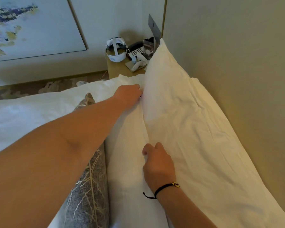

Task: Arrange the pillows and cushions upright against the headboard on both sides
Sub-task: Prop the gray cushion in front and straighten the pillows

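Large white cotton pillow [179, 112] propped upright along the beige padded headboard [237, 79], creased, far corner pointing up beside the nightstand. Second white pillow [127, 162] just in front, touching the first along a long seam-like fold. Grey woven cushion with pale branch pattern [87, 195] standing on edge against the front pillow, partly hidden under the forearm.

Left hand [128, 94] stretched far forward, fingers tucked into the gap between the two white pillows; fingertips hidden, so grasp cannot be told for sure. Right hand [156, 160] nearer the camera, fingers curled and pressed into the same fold, seemingly pinching fabric of the front pillow; thin black cord bracelet with a yellow bead [164, 189] at the wrist.

White duvet [23, 116] spread over the bed to the left. Beyond, small tan wooden nightstand [117, 69] carrying a white headset with straps [116, 50], a keypad telephone [136, 50] and small items too blurred to name. Framed blue and gold abstract painting [23, 27] on the far wall.
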